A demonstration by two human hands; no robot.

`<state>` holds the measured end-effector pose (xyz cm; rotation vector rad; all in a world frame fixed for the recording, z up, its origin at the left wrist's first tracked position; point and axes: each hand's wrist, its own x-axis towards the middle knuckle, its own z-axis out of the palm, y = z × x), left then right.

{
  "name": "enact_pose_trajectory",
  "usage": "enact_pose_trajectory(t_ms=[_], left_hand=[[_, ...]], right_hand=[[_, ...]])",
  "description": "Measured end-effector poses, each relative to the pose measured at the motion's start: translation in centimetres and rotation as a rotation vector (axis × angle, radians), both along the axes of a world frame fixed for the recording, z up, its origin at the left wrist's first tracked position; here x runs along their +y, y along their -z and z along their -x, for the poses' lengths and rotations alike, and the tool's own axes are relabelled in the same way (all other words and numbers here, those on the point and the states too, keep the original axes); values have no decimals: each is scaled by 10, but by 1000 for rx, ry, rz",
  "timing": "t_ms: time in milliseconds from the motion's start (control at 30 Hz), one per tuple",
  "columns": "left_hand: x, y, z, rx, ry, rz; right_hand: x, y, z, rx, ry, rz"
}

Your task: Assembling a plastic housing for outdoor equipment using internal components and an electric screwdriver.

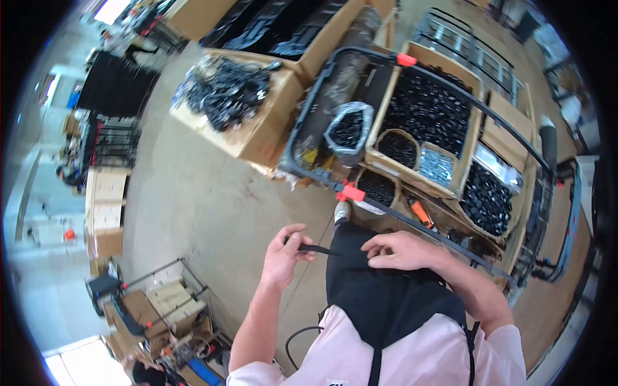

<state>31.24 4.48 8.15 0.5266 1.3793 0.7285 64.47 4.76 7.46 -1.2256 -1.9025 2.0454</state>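
Black strip (322, 250): pinched in left hand (283, 258), free end before black apron (393, 299) | right hand (400, 249): fingers bent near that end, cannot tell whether grasping anything | box of black parts (394, 166): ahead

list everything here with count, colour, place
strip: one, black, centre
open box: one, brown, right of centre
small parts: many, black, in open box
bag: one, translucent, left of open box
tool: one, orange, below open box
clips: at least two, red, around open box
pile: one, black, upper left
distant clutter: uncountable, mixed, left
apron: one, black, on torso
shirt: one, pale pink, under apron
left hand: one, bare, holding strip
right hand: one, bare, near strip
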Motion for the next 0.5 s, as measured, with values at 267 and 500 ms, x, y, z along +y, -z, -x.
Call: enact_pose_trajectory(t_ms=[267,500], left_hand=[[-61,-17,64,-81,108,92],[-166,43,63,-69,296,407]], right_hand=[[11,12,98,17,-492,-182],[29,20,135,-146,-397,-287]])
